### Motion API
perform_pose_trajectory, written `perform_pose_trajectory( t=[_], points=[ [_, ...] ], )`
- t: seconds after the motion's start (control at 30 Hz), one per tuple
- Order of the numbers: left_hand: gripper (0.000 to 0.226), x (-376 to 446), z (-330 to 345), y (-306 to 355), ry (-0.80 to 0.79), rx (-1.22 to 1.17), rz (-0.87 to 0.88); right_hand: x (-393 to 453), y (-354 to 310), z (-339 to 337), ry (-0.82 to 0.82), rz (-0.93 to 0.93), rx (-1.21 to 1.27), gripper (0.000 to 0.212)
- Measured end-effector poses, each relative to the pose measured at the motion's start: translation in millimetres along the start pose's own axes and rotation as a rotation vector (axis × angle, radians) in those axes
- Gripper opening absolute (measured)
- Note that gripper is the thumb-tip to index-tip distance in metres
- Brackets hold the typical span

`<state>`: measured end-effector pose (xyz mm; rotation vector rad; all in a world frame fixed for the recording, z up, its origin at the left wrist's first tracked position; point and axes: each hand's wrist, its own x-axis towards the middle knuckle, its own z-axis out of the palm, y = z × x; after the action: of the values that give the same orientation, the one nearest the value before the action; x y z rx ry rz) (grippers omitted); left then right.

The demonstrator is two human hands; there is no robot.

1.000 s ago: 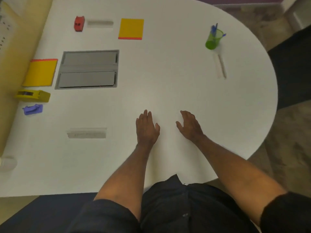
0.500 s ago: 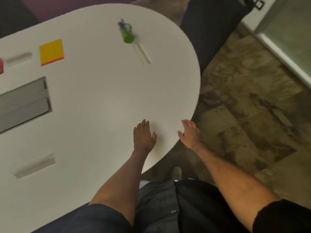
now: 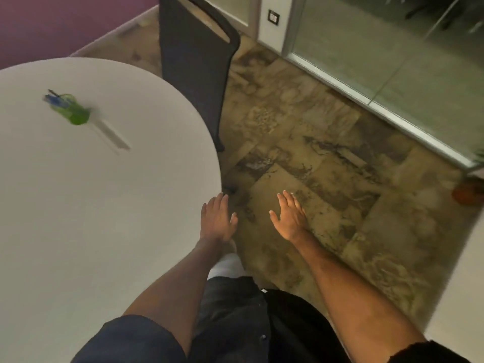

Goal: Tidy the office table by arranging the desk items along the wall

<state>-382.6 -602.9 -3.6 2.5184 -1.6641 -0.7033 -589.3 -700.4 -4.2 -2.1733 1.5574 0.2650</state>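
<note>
**Both hands flat and empty at the table's rounded end**

Nearest the camera are the person's dark sleeves and dark clothing, with both bare forearms reaching forward. The left hand (image 3: 217,221) is spread palm down with straight fingers at the rounded edge of the white table (image 3: 91,218); whether it touches the tabletop or hovers just above the rim cannot be told. It holds nothing. The right hand (image 3: 289,218) is also flat, fingers straight and slightly fanned, held out over the marbled brown floor (image 3: 327,179), clear of the table and holding nothing. The two hands are side by side, near each other but apart.

Further across the tabletop, well away from both hands, a pale ruler (image 3: 112,137) lies flat, angled away toward the far left. At its far end, just beside or touching it, stands a green pen cup (image 3: 73,112) with blue pens (image 3: 53,98) sticking out of it; motion blur smears all three, so finer detail cannot be made out.

Beyond the table edge a dark chair (image 3: 196,61) stands close against the table's far right curve, its back toward the camera. Behind it are a purple wall (image 3: 65,24) on the left and a glass partition (image 3: 392,48) with a metal frame on the right. An orange pot (image 3: 468,195) sits on the floor at the far right edge.
</note>
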Motion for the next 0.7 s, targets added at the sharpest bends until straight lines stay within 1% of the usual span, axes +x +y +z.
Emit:
perform_pose_trajectory(
  t=[0.23,0.43,0.53,0.7],
  points=[
    [0.064,108,-7,36,-0.034,-0.061,0.045,92,26,-31,-0.036,0.045,0.011,0.070],
    [0.065,230,-41,63,-0.066,-0.046,0.088,181,29,-72,-0.092,0.071,0.031,0.070],
    [0.068,284,-59,81,-0.085,-0.020,0.133,230,30,-96,-0.086,0.070,0.044,0.069],
    [0.068,364,-76,109,-0.116,-0.032,0.114,316,36,-135,-0.050,0.052,0.065,0.069]
  ],
)
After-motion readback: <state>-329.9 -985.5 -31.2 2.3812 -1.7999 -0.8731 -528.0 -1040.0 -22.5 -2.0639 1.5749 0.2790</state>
